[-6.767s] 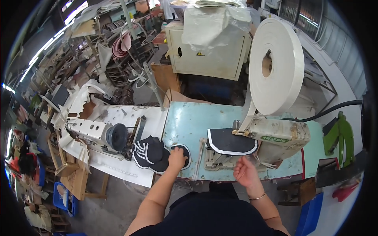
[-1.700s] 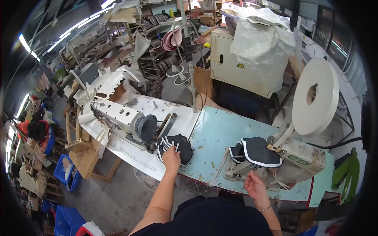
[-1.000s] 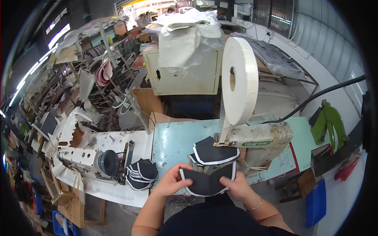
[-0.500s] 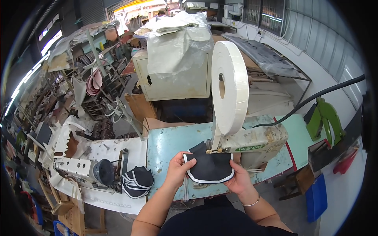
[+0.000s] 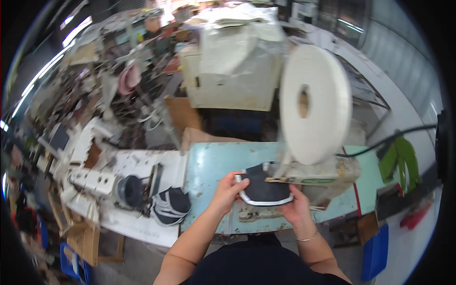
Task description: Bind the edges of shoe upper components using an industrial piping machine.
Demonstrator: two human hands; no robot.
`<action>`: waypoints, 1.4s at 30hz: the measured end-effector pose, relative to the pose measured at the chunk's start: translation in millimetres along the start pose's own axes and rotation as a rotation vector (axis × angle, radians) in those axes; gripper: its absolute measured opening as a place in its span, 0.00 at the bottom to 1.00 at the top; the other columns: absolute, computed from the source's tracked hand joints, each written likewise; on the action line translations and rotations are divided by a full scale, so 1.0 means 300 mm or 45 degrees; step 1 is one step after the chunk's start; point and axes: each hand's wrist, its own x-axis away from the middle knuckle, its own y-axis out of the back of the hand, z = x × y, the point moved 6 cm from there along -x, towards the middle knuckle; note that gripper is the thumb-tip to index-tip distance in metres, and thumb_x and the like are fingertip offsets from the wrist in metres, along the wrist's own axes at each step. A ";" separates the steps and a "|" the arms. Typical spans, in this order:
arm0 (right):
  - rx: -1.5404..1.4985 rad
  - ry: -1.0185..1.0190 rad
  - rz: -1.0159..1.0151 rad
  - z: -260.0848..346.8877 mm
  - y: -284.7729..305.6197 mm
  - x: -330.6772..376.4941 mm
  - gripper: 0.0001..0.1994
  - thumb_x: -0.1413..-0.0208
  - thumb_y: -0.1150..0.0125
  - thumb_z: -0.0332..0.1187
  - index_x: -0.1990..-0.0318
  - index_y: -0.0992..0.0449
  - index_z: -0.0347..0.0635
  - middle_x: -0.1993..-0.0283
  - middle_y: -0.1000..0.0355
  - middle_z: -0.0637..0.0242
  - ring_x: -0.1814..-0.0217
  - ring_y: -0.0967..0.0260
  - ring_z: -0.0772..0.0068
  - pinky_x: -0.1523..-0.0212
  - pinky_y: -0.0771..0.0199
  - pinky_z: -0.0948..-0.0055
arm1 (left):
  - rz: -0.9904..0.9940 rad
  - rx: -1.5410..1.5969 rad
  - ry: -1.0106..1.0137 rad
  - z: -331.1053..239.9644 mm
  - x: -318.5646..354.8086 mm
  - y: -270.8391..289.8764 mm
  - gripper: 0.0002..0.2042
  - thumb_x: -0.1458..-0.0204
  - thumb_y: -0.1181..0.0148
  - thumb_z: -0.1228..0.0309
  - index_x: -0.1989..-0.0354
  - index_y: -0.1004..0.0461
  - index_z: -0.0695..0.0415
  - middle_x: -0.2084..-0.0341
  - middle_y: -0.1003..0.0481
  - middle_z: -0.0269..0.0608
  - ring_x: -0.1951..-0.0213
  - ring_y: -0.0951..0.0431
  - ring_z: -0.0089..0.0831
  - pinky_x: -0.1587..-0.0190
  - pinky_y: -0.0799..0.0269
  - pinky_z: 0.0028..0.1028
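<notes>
Both hands now hold the dark shoe piece [image 5: 262,190] closer under the tape machine [image 5: 313,173], left hand [image 5: 227,187] pinching its left end, right hand [image 5: 295,209] gripping its right, long axis crosswise.

Motion blur smears whole view; machine arm [image 5: 304,179] hides black piece [image 5: 261,190] far edge.

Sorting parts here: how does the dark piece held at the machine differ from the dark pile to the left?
The held piece is single, gripped by the left hand and right hand under the tape machine. The pile is several stacked pieces, lying untouched. Both look dark with pale edging.
</notes>
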 end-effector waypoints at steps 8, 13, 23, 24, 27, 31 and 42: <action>-0.035 -0.144 0.064 -0.091 0.175 0.066 0.14 0.45 0.56 0.44 0.75 0.31 0.47 0.80 0.36 0.72 0.78 0.41 0.74 0.78 0.39 0.78 | -1.296 -2.067 -0.711 -0.022 0.175 0.516 0.18 0.65 0.37 0.66 0.64 0.31 0.58 0.71 0.31 0.43 0.65 0.32 0.43 0.62 0.38 0.37; 0.219 -0.381 0.045 -0.216 0.122 0.085 0.12 0.45 0.53 0.42 0.74 0.31 0.45 0.79 0.34 0.70 0.78 0.37 0.74 0.77 0.38 0.77 | -1.249 -1.795 -0.359 0.115 0.262 0.823 0.21 0.64 0.38 0.73 0.59 0.33 0.60 0.64 0.33 0.47 0.65 0.32 0.41 0.62 0.37 0.36; 0.749 -0.268 0.156 -0.288 0.082 0.091 0.10 0.46 0.50 0.39 0.70 0.31 0.42 0.76 0.33 0.70 0.76 0.34 0.79 0.74 0.32 0.80 | -1.007 -1.718 -0.728 0.052 0.238 0.593 0.11 0.63 0.39 0.72 0.70 0.30 0.60 0.70 0.33 0.47 0.67 0.31 0.44 0.66 0.35 0.36; 0.884 -0.224 0.168 -0.287 0.088 0.088 0.10 0.45 0.50 0.39 0.70 0.31 0.42 0.76 0.33 0.70 0.76 0.34 0.80 0.74 0.32 0.81 | -1.000 -1.819 -0.599 0.070 0.223 0.576 0.15 0.63 0.37 0.69 0.67 0.32 0.60 0.69 0.34 0.48 0.65 0.31 0.45 0.65 0.34 0.36; 0.900 -0.188 0.165 -0.272 0.099 0.088 0.10 0.45 0.51 0.38 0.69 0.31 0.41 0.75 0.33 0.70 0.75 0.35 0.81 0.74 0.33 0.83 | -0.719 -1.862 -0.357 0.227 0.178 0.542 0.25 0.63 0.37 0.57 0.61 0.35 0.62 0.64 0.34 0.52 0.61 0.32 0.48 0.60 0.35 0.39; 0.932 -0.124 0.103 -0.250 0.154 0.085 0.10 0.45 0.50 0.38 0.68 0.31 0.40 0.74 0.33 0.71 0.73 0.35 0.82 0.73 0.34 0.84 | 0.093 -1.984 -0.526 0.386 0.196 0.313 0.38 0.72 0.35 0.49 0.49 0.39 0.54 0.47 0.43 0.49 0.43 0.47 0.47 0.45 0.52 0.51; 1.242 0.028 0.221 -0.248 0.201 0.102 0.12 0.48 0.46 0.38 0.63 0.31 0.38 0.71 0.31 0.70 0.70 0.34 0.78 0.69 0.32 0.81 | 0.389 -2.285 0.242 0.393 0.233 0.305 0.20 0.60 0.45 0.69 0.54 0.33 0.53 0.64 0.27 0.48 0.63 0.27 0.44 0.63 0.30 0.38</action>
